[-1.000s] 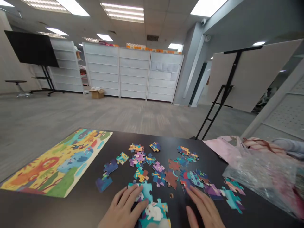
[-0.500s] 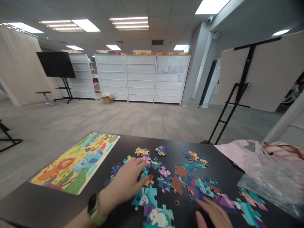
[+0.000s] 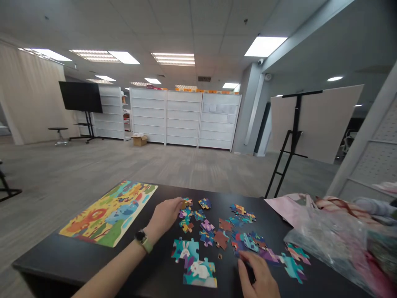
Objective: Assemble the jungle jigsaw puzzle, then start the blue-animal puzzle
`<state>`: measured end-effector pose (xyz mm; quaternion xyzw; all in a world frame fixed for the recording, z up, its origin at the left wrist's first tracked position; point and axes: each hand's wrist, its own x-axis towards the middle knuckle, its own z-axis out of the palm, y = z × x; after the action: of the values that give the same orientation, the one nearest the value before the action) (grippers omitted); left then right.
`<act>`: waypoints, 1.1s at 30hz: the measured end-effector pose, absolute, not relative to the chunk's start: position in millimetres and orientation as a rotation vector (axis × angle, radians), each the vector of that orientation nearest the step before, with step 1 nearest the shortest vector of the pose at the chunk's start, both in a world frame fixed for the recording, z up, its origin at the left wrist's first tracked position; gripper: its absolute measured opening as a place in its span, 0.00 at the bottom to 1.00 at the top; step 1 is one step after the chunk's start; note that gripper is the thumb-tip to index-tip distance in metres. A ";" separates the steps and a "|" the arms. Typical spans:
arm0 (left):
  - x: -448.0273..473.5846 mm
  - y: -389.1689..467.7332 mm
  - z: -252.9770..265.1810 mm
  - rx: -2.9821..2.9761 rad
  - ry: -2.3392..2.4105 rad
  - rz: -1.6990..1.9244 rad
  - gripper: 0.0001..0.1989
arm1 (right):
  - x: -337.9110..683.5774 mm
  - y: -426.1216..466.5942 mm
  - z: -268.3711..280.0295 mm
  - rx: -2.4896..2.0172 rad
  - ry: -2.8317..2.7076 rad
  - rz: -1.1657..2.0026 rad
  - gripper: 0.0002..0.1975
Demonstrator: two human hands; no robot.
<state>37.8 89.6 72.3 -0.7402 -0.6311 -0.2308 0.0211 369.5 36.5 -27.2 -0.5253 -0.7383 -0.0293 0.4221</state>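
My left hand (image 3: 164, 214) is stretched forward, its fingers extended and the tips over the left side of an orange and yellow jigsaw piece (image 3: 187, 202) at the back. The thumb is hidden. At the front right, my right hand (image 3: 259, 275) rests with thumb and fingers apart, fingertips by the edge of a blue and red jigsaw piece (image 3: 238, 244). Between the hands lie joined rabbit pieces (image 3: 200, 269), brown pieces (image 3: 221, 239) and a purple piece (image 3: 207, 225). Purple pieces (image 3: 269, 255) and teal pieces (image 3: 293, 267) spread to the right.
A colourful animal picture sheet (image 3: 108, 213) lies at the left of the black table (image 3: 139, 273). Clear plastic wrap (image 3: 328, 244) and pink cloth (image 3: 287, 209) cover the right side. Beyond the table stand an easel-like board (image 3: 296, 124) and white shelves (image 3: 182, 120).
My left hand has moved forward, away from the rabbit pieces, to the piece at the back. My right hand stays near the same pieces, its fingers more curved. The head view has tilted upward.
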 end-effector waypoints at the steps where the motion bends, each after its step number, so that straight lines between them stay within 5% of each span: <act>1: 36.4 74.4 69.1 -2.266 -1.951 -0.756 0.15 | 366.0 34.1 -24.1 -1.340 -1.825 -0.043 0.14; 10: 29.2 -44.6 17.4 -2.148 -1.619 -1.463 0.12 | 339.7 5.8 14.7 -1.318 -1.724 0.242 0.13; 17: 102.3 -52.6 -8.6 -2.496 -1.113 -1.435 0.15 | 274.3 -27.3 11.7 -0.988 -1.561 1.009 0.22; 21: 78.0 -34.5 3.7 -2.593 -1.133 -1.187 0.12 | 300.6 -2.6 7.1 -1.165 -1.582 0.785 0.19; 27: -32.8 27.8 -21.8 -2.124 -1.976 -0.698 0.25 | 385.6 27.8 23.7 -1.579 -1.776 0.185 0.10; 33: -69.8 53.8 -77.3 -2.206 -1.985 -0.705 0.24 | 420.2 59.7 32.4 -1.688 -1.918 0.122 0.16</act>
<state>-69.8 53.8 -77.3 -0.7224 -0.6502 -0.2310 0.0455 420.2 59.7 32.4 -0.6319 -0.7183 0.0456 0.2877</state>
